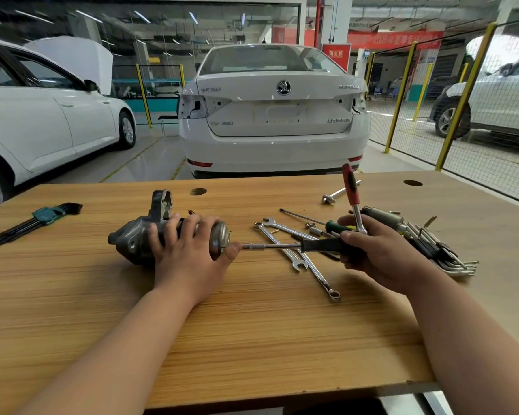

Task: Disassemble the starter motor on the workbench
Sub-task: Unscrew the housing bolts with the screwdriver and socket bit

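Observation:
The grey starter motor [132,241] lies on its side on the wooden workbench [252,339], nose to the left, round end cap [219,235] to the right. My left hand [189,250] grips the motor body from above, thumb by the end cap. My right hand [372,250] holds the black handle of a nut driver [282,246] whose shaft runs level to the end cap. The same hand also holds a red-handled ratchet [351,193] that stands upright.
Two combination wrenches [300,259] lie under the driver shaft. A green hex key set [39,218] lies far left, more hex keys [444,253] and a grey cylindrical part [384,218] far right. An extension bar [339,193] lies at the back. White cars stand beyond the bench.

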The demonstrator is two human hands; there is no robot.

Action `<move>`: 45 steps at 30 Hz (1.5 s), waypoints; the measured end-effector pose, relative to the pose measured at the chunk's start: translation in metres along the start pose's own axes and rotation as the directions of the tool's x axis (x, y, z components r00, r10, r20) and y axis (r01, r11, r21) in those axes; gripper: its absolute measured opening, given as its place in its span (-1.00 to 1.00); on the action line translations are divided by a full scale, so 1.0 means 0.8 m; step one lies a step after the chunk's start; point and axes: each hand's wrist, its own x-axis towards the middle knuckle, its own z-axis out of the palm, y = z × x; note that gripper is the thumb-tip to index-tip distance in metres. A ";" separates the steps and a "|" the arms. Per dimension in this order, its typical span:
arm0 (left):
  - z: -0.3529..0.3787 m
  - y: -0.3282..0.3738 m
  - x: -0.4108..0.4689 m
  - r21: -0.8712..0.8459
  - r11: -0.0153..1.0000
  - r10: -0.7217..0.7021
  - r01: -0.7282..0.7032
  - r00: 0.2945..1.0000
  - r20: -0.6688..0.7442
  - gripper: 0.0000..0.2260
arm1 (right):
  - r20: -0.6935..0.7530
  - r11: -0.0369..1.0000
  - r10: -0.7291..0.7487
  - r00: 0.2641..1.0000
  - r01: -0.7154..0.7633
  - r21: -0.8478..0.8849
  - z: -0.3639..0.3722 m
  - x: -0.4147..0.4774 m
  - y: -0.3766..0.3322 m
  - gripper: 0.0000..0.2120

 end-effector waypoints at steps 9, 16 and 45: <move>-0.010 -0.006 0.004 0.001 0.999 0.031 -0.032 0.994 0.104 -0.32 | -0.048 0.915 0.067 0.997 -0.043 0.401 0.015 0.008 0.009 -0.77; -0.034 -0.005 0.047 0.107 0.986 0.086 -0.128 0.940 0.329 -0.07 | -0.275 0.995 0.053 0.960 -0.074 -0.066 0.024 0.007 0.006 -0.68; -0.047 0.004 0.047 0.062 0.996 0.037 -0.070 0.902 0.431 -0.13 | -0.230 0.950 -0.058 0.971 -0.017 -0.313 0.016 0.006 0.010 -0.72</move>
